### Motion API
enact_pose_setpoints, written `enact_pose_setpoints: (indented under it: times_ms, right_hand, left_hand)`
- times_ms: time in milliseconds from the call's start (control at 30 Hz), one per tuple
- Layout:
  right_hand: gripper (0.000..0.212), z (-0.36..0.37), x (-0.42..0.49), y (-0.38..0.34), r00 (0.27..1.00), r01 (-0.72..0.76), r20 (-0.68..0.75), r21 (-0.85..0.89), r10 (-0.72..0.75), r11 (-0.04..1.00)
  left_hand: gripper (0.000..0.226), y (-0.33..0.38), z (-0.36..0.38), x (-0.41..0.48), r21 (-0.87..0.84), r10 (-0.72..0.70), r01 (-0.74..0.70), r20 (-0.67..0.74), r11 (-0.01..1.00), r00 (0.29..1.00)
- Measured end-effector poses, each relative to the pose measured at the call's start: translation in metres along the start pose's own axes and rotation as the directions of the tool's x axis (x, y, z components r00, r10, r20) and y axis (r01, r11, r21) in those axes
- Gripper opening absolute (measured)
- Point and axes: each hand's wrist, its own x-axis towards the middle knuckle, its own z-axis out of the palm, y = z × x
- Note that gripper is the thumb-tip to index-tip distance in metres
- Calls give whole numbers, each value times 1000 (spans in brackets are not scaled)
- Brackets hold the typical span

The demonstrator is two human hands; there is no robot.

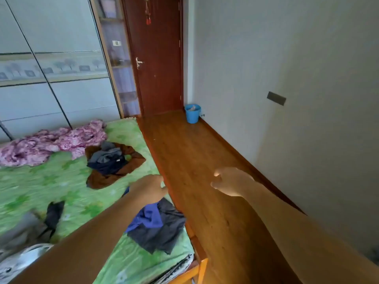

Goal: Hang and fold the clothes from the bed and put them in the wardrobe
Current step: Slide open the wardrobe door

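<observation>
Crumpled brown-navy clothes (114, 162) and blue-grey clothes (158, 226) lie in 2 separate heaps on the bed (51, 181).

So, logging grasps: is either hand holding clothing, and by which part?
The right hand holds nothing, loosely curled over the floor. The left hand is above the blue garment; its fingers are hidden, so I cannot tell.

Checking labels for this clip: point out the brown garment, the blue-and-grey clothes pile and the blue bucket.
brown garment (102, 181): head view, lower left fold.
blue-and-grey clothes pile (162, 232): head view, dark grey cloth.
blue bucket (192, 117): head view, front wall.
</observation>
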Motion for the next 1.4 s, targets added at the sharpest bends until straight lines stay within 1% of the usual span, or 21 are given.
enact_pose_setpoints:
  times_ms: [100,167,300,400,600,667,833,933,1133,1200,1300,1400]
  right_hand:
    - [57,-9,20,49,999,-42,14,3,42,999]
    - [57,-18,38,84,999,-39,19,2,38,999]
    - [57,-39,82,143,999,-1,33,-5,1,1000]
    - [55,-56,119,176,999,12,37,-13,-12,1000]
    - [53,-84,198,213,998,50,42,0,-50,999]
    - [51,-94,229,220,996,74,48,-13,-73,997]
    - [57,-130,327,223,991,130,42,-8,-130,991]
    - [57,-159,399,211,983,184,2,-24,-184,983]
    - [52,-216,539,163,954,290,-65,-54,-293,956]
    - [49,-231,577,147,939,335,-68,-59,-338,941]
    - [46,-251,630,126,916,392,-67,-57,-395,918]
    - [46,-269,692,108,898,432,-64,-50,-435,900]
  left_hand:
    - [59,40,12,39,-28,-7,8,50,1000,999]
    - [62,70,17,69,-35,-14,17,72,999,997]
    - [58,129,16,129,-22,-20,22,76,1000,997]
    - [55,164,13,168,-23,-34,35,36,999,999]
    - [46,216,-2,242,-51,-14,15,14,999,1000]
    - [46,227,-12,269,-68,-27,27,3,997,1000]
    - [47,238,-45,356,-72,-49,48,-12,996,999]
    - [45,232,-73,418,-70,-76,73,-42,995,996]
    - [40,189,-142,538,-79,-148,140,-113,987,982]
    - [39,176,-162,571,-36,-163,160,-123,986,979]
    - [39,159,-184,618,10,-149,152,-167,988,975]
    - [40,146,-208,669,0,-220,223,-172,975,960]
